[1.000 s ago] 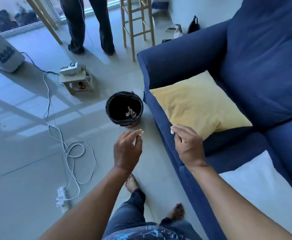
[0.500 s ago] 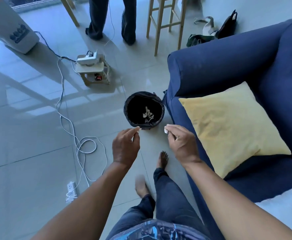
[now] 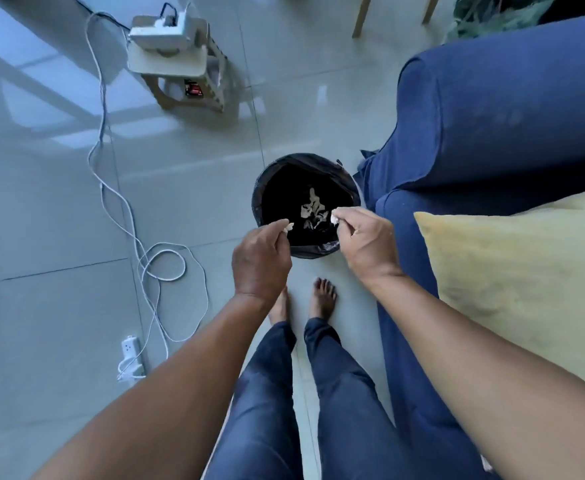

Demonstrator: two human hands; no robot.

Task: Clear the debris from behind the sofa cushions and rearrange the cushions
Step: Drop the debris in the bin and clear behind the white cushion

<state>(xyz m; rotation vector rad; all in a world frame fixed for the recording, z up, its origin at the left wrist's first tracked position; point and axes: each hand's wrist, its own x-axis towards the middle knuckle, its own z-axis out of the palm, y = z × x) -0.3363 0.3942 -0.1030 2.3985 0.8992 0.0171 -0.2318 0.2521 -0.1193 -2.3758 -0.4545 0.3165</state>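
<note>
Each hand, left hand (image 3: 261, 261) and right hand (image 3: 365, 242), pinches a white scrap over the bin (image 3: 313, 249). Next, I think: let go.

Glossy pale floor tiles (image 3: 187, 188) mirror window light beside a sofa (image 3: 492, 116) covered in matt blue woven cloth. A yellow cushion (image 3: 513, 271) shows a soft, slightly nubby fabric. The bin (image 3: 267, 188) wears a shiny black plastic liner holding crumpled paper scraps (image 3: 313, 207). Smooth white plastic cable (image 3: 152, 258) trails across the tiles.
</note>
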